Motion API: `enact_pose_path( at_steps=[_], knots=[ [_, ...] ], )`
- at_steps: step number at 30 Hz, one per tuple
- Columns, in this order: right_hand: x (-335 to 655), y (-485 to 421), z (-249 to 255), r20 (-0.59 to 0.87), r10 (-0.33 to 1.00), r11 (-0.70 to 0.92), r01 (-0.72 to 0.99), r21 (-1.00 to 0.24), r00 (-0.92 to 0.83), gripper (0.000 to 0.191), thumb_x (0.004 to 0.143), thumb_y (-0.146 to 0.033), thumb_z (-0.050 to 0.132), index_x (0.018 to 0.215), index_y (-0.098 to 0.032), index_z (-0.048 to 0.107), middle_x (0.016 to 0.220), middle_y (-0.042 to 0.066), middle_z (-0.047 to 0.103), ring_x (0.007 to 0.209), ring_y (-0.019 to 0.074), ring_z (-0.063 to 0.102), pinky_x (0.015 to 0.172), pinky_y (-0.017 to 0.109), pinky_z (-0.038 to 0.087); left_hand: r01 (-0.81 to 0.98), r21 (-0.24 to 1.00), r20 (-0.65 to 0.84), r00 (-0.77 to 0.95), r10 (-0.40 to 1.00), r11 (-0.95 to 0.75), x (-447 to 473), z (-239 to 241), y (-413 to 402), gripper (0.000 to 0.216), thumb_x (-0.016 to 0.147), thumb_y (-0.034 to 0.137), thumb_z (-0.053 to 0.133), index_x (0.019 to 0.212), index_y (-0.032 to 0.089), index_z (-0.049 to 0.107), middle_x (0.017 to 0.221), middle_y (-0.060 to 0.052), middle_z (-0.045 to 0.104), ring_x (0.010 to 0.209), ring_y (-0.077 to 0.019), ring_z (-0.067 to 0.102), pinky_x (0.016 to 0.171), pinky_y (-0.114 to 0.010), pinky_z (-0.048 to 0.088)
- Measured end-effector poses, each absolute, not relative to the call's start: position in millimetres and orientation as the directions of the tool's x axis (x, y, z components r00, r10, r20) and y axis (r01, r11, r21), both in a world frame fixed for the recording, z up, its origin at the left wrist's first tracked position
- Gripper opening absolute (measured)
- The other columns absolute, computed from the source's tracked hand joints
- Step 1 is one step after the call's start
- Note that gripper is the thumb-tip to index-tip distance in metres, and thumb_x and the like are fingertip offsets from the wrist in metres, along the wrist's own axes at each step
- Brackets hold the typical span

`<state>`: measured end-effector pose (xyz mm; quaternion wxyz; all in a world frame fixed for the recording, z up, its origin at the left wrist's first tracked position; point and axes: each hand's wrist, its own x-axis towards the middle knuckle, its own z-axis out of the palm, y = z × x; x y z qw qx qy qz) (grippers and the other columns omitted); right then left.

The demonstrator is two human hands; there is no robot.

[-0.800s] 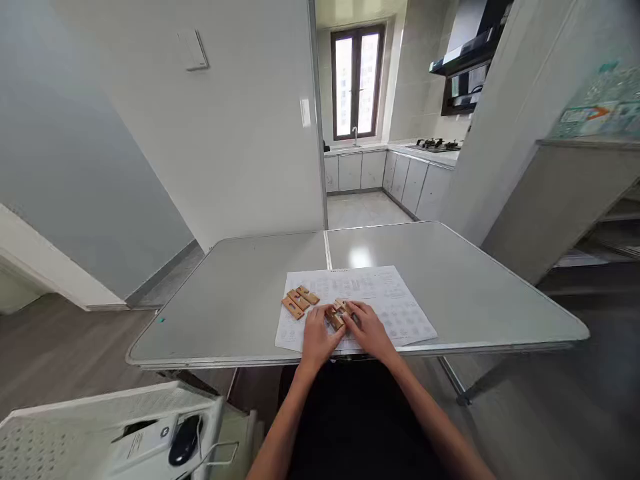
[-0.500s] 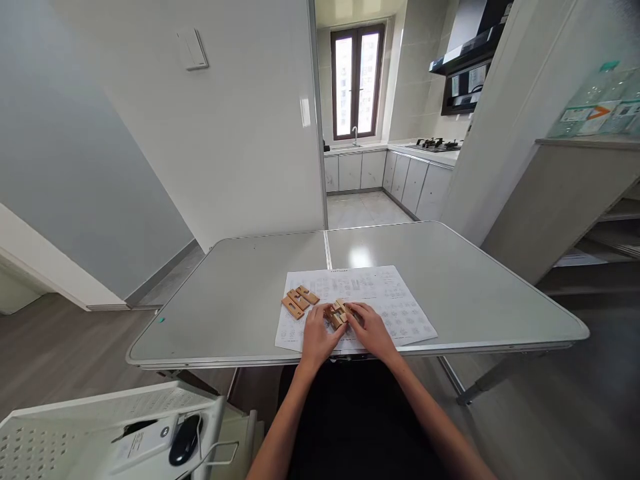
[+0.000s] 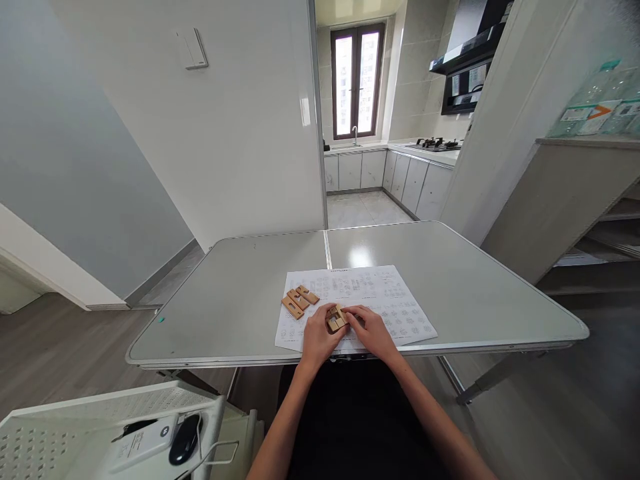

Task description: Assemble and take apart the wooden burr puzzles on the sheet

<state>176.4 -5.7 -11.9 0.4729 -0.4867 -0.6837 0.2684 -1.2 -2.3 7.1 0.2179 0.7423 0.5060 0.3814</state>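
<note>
A small wooden block puzzle (image 3: 337, 319) of pale interlocking pieces is held just above the printed sheet (image 3: 370, 287). My left hand (image 3: 317, 333) is closed around its left side, thumb at the near edge. From the right, my right hand (image 3: 371, 331) has its fingertips closed on the puzzle's right side; the exact grip is partly hidden. To the left of the hands, three flat wooden pieces (image 3: 300, 301) with cut-out slots lie side by side on the sheet's left edge.
The sheet lies at the near edge of a grey folding table (image 3: 240, 293). A tiny green bit (image 3: 161, 320) is on the table's left. Below left stands a white plastic basket (image 3: 55, 407) holding a black mouse (image 3: 185, 440) and a white box (image 3: 143, 443).
The wooden puzzle has turned slightly in my hands, so its hollow middle faces up more. My right fingers have shifted a little. The three flat pieces have stayed put.
</note>
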Motion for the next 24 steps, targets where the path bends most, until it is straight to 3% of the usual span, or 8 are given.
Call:
enact_pose_path(
  at_steps=[24],
  knots=[
    [175.8, -8.1, -8.4, 0.368, 0.927, 0.362, 0.406, -0.839, -0.067, 0.029, 0.103, -0.038, 0.051, 0.111, -0.025, 0.076, 0.110, 0.007, 0.078, 0.102, 0.0253, 0.070, 0.091, 0.039, 0.054, 0.588, 0.712, 0.349, 0.178, 0.920, -0.384, -1.7, 9.9, -8.4, 0.049, 0.082, 0.035, 0.079, 0.127, 0.027, 0.059, 0.122, -0.005, 0.073, 0.110, -0.0275, 0.071, 0.091, -0.041, 0.058]
  ],
)
